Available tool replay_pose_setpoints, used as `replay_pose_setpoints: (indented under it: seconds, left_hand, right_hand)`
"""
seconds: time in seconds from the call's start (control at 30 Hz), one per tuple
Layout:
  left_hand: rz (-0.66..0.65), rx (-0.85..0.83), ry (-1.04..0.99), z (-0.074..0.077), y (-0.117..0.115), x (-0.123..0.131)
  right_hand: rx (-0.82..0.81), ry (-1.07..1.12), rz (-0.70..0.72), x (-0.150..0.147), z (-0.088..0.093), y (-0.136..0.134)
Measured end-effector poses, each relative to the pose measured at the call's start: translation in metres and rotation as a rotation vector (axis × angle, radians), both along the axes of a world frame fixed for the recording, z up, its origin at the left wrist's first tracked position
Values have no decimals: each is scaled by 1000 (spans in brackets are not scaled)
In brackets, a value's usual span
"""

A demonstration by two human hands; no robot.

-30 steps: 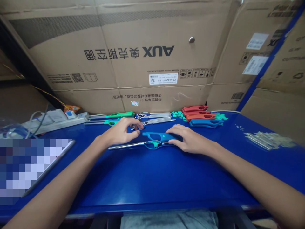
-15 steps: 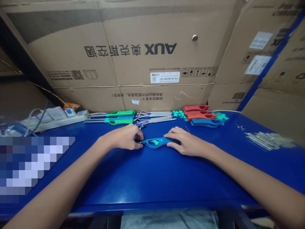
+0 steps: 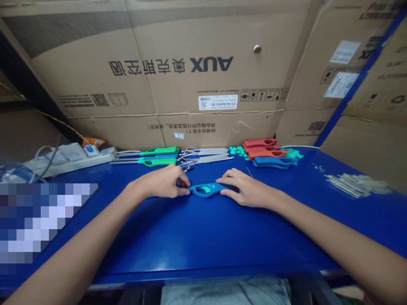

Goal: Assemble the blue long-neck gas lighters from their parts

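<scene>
A blue lighter body with a green trigger lies sideways low over the table between my two hands. At its narrow nose, my left hand is closed, thumb and index finger pinching the tip. What else those fingers may hold is hidden. My right hand grips the wide end, thumb on the near side and fingers on the far side. Just beyond my hands are several metal lighter tubes with thin wires. Left of them, green long-nosed lighters lie with their metal rods pointing left.
Red, orange and blue lighter bodies are stacked at the back right, beside small green pieces. Farther right lies a pile of small metal parts. A power strip with plugs sits back left. Cardboard walls the blue table.
The camera view has shifted slightly. Both hands keep their hold on the blue lighter body, with hardly any movement.
</scene>
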State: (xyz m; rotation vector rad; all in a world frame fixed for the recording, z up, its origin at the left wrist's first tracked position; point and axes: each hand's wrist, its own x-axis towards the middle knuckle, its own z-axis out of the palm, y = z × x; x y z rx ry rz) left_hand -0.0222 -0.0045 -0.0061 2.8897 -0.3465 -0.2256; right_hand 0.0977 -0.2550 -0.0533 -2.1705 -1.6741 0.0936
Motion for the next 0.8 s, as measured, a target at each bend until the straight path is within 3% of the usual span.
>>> replay_pose_setpoints:
  seconds: [0.43, 0.8]
  left_hand:
    - [-28, -65, -32, -3, 0, 1]
    - [-7, -4, 16, 0, -2, 0]
  right_hand:
    - [14, 3, -8, -1, 1, 2]
    - [38, 0, -1, -2, 0, 3]
